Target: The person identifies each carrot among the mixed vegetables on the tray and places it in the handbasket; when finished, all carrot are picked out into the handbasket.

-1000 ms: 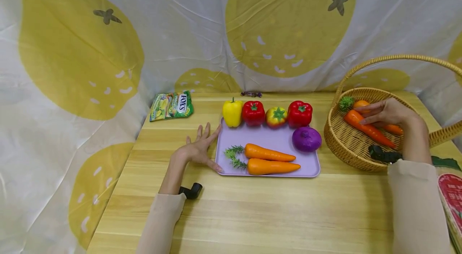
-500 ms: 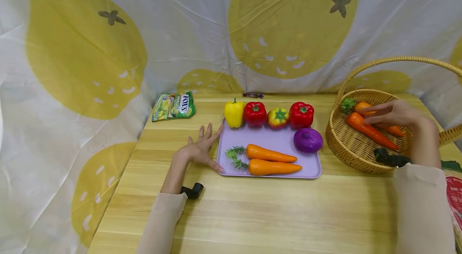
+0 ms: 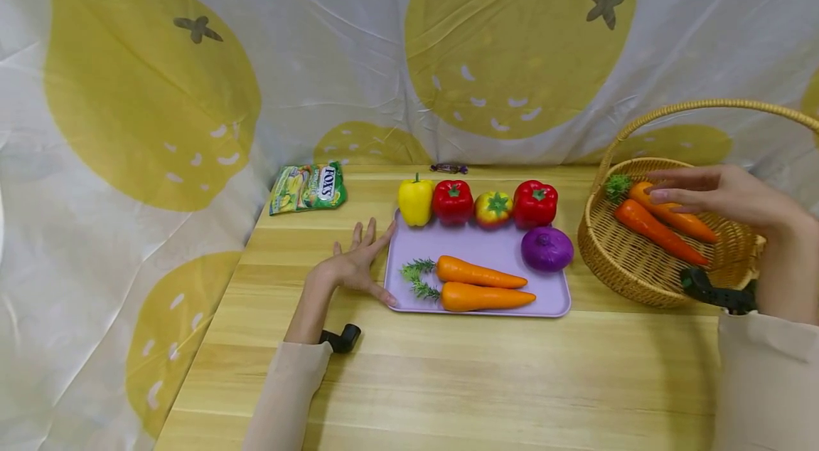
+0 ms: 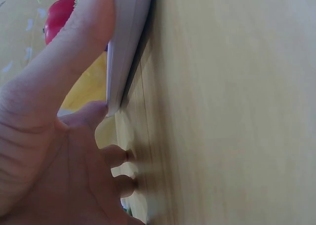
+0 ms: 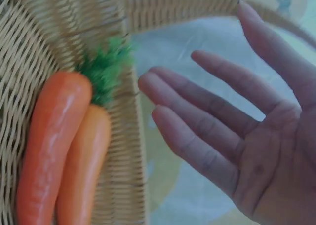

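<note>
My left hand [image 3: 352,266] has its fingers spread, with thumb and index finger touching the left edge of the lilac tray [image 3: 473,241]. Above the wicker basket [image 3: 614,277] is my right hand [image 3: 736,196], fingers extended and holding nothing. Inside the basket lie a red-orange carrot [image 3: 659,232] and a lighter orange carrot [image 3: 687,223], side by side, with a green leafy top [image 3: 617,187] at their upper end. In the right wrist view the right hand [image 5: 222,121] is apart from the red-orange carrot [image 5: 52,141]. Two orange carrots [image 3: 486,296] lie along the tray's front.
Along the tray's back edge sit a yellow bell pepper [image 3: 415,202], two red bell peppers [image 3: 535,203] and a red-yellow fruit [image 3: 493,210]. A purple onion [image 3: 547,249] is at the tray's right. A green candy bag [image 3: 308,188] and a wrapped candy [image 3: 449,168] lie behind.
My right hand has let go of the red-orange carrot, which stays in the basket, and has lifted away to the right. The left hand stays at the tray.
</note>
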The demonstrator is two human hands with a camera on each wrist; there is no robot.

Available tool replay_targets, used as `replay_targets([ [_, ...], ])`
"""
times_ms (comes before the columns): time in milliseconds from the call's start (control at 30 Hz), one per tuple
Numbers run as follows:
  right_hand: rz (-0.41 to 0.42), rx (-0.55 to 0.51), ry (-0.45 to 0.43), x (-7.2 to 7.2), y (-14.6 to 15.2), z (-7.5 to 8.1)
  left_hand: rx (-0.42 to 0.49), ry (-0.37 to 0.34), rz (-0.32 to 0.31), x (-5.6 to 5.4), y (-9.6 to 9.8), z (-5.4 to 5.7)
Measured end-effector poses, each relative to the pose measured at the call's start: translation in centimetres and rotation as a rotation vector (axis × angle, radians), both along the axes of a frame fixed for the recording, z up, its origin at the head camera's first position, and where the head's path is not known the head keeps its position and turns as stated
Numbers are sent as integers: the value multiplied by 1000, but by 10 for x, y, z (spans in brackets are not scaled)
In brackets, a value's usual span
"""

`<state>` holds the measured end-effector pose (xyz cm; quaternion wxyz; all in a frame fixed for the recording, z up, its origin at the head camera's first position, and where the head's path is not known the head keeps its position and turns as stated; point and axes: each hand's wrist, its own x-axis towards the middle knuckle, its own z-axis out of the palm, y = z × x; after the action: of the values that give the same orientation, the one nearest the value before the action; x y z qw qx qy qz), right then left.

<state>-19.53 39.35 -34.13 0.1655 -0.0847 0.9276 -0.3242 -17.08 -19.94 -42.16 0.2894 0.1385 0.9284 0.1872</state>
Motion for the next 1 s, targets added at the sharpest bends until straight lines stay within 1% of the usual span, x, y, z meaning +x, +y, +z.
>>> replay_targets([
  [67, 21, -42, 21, 5, -6, 5, -1, -3, 1, -1, 0, 0],
  [167, 40, -74, 67, 14, -19, 12, 0, -6, 2, -1, 0, 0],
  [267, 62, -102, 135, 24, -39, 19, 2, 0, 0, -1, 0, 0],
  [367, 101, -162, 179, 32, -63, 26, 0, 7, -1, 0, -1, 0],
  [433, 143, -216, 195, 36, -79, 28, 1, 8, 2, 0, -1, 0],
  [533, 199, -309, 170, 39, -103, 27, 4, 1, 7, 0, 0, 1],
  [600, 220, -336, 150, 41, -119, 24, 4, -6, 8, 0, 0, 2],
  [700, 251, -364, 96, 39, -146, 17, 3, -12, 8, 0, 0, 3],
  [867, 329, -430, 22, 32, -185, -4, -6, -10, 3, 0, 0, 3],
  [1000, 383, -426, 11, 29, -208, -20, -8, -9, 1, 1, 0, 3],
])
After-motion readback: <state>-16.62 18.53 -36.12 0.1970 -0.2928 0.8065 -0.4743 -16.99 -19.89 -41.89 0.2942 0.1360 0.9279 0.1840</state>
